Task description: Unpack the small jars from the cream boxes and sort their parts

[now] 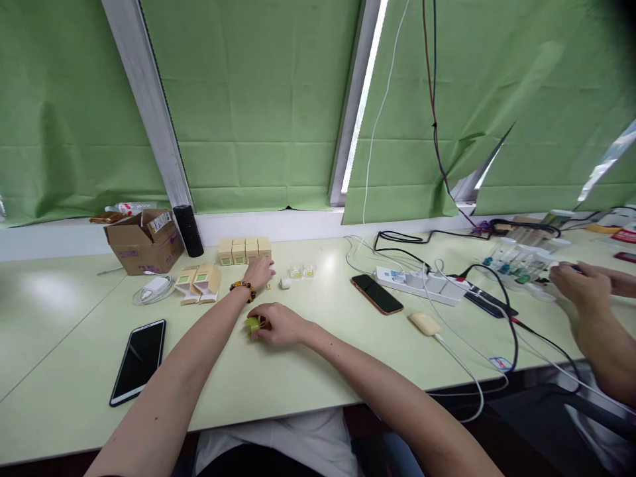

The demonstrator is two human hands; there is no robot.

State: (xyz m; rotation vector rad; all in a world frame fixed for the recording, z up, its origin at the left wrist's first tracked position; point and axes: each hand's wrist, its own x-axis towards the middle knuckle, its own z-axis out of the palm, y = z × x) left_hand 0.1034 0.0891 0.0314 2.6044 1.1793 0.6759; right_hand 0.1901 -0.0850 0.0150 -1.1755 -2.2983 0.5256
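The right hand [281, 323] has its fingers clamped on a yellow-green item [252, 324], over the middle of the surface [238, 381]. Farther back, the left hand [258, 271] is at a small white piece [271, 267]; whether its fingers grip it, I cannot tell. Near it are clear cups [309, 271] and, behind, small cartons [245, 252].

At the frame's centre, bare tabletop [330, 298] leaves passage between the clear cups [303, 271] and the orange-edged phone [376, 294]. Left of centre, a row of small boxes [245, 251] bars the way beyond the left hand [258, 271]. Right of centre, a power strip [415, 281] and looping cables [515, 334] obstruct; the blurred far right seems crowded too.
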